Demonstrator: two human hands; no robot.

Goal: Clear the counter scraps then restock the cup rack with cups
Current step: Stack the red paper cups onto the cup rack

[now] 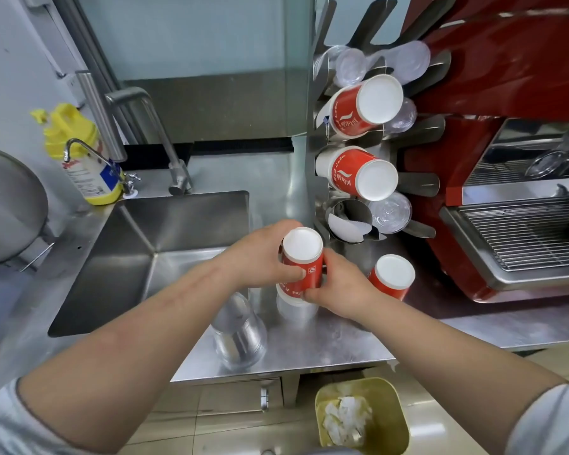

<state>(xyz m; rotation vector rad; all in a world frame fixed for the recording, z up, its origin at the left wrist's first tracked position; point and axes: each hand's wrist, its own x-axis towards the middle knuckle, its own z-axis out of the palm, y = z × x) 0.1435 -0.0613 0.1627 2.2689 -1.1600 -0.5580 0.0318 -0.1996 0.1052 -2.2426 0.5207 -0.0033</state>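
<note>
A stack of red paper cups [302, 257] stands upside down on the steel counter [312, 343], its white base facing me. My left hand [260, 257] wraps the stack from the left and my right hand [337, 284] grips its lower part from the right. A second upside-down red cup stack [392, 275] stands just to the right. The steel cup rack [314, 152] behind holds two red cup stacks [362, 108] [358, 174] and several clear plastic cups [390, 212]. One rack sleeve [349, 218] shows only a white lid edge.
A stack of clear plastic cups [239, 336] stands on the counter near the front edge. A sink [151, 254] with taps lies to the left, a yellow bottle [83, 156] behind it. A red coffee machine [506, 192] is at the right. A bin [362, 415] with scraps sits on the floor.
</note>
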